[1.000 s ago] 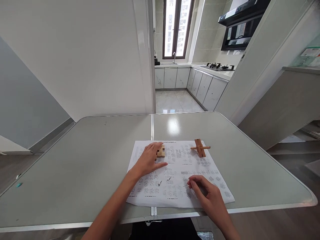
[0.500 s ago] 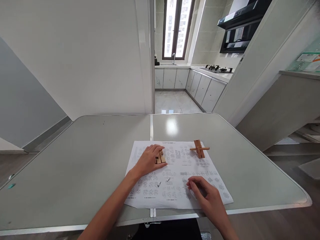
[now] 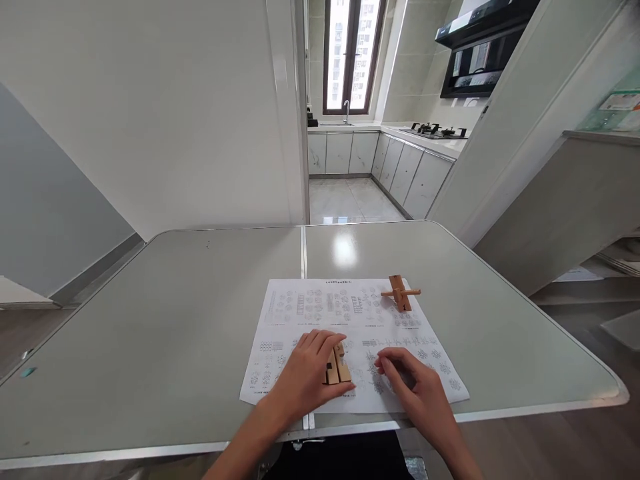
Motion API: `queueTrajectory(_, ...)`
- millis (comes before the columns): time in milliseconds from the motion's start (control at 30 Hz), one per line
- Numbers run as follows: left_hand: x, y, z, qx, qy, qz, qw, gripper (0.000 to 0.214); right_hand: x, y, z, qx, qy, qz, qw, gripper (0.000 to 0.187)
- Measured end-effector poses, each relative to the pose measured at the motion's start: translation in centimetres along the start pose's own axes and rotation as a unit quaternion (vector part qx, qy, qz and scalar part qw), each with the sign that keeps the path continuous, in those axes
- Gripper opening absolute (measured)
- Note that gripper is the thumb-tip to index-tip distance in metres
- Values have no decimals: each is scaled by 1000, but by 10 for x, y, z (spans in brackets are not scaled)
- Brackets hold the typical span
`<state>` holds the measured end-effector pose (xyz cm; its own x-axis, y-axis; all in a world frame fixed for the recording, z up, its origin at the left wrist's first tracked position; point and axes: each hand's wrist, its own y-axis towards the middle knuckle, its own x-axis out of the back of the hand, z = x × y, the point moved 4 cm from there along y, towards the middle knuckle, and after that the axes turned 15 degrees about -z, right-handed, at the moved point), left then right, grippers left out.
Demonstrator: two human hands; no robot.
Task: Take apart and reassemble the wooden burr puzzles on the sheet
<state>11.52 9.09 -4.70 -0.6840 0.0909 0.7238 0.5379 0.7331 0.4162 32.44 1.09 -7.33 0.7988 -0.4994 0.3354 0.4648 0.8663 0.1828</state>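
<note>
My left hand (image 3: 311,370) is wrapped over a small group of notched wooden puzzle pieces (image 3: 342,365), thumb on the near side and fingers on the far side. Part of the pieces is hidden under the palm. They are low over the printed instruction sheet (image 3: 320,303), near its front middle. To the right, my right hand (image 3: 417,387) rests on the sheet with its fingers curled and pinched together; whether anything is between them is hidden. At the sheet's far right corner stand crossed wooden puzzle pieces (image 3: 400,293), a flat reddish one with a thin stick across it.
The sheet lies on a grey-green folding table (image 3: 150,340) with a metal seam down its middle. A small teal object (image 3: 29,372) is at the table's left edge. Beyond the table is a kitchen with a gas stove (image 3: 434,131).
My left hand has drawn the wooden pieces toward me and slightly right across the sheet. The sheet's left front has shifted a little. My right hand has hardly moved.
</note>
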Motion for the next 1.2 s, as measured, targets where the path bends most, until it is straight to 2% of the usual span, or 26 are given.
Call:
queueTrajectory(167, 10, -16, 2, 44, -29, 3, 999, 88, 0, -1, 1, 6, -14, 21, 1000, 29)
queueTrajectory(300, 24, -27, 12, 84, -32, -4, 996, 74, -2, -4, 7, 31, -18, 64, 997, 23)
queueTrajectory(433, 31, -35, 13, 125, -41, -9, 991, 62, -7, -8, 11, 76, -40, 109, 990, 19)
queueTrajectory(633, 38, -58, 10, 196, -60, -51, 978, 66, -21, -10, 13, 120, -64, 151, 979, 47)
queueTrajectory(800, 42, -75, 11, 254, -62, -82, 962, 67, -36, -10, 21, 128, -58, 160, 977, 55)
queueTrajectory(867, 41, -75, 12, 273, -71, -84, 956, 67, -40, -11, 22, 129, -52, 142, 980, 52)
queueTrajectory(967, 40, -73, 11, 279, -90, -78, 953, 69, -42, -12, 21, 126, -37, 119, 984, 38)
queueTrajectory(1100, 40, -72, 8, 278, -82, -80, 954, 70, -42, -12, 19, 133, -35, 125, 983, 18)
queueTrajectory(1200, 41, -72, 7, 286, -72, -79, 952, 68, -42, -13, 20, 141, -40, 132, 980, 11)
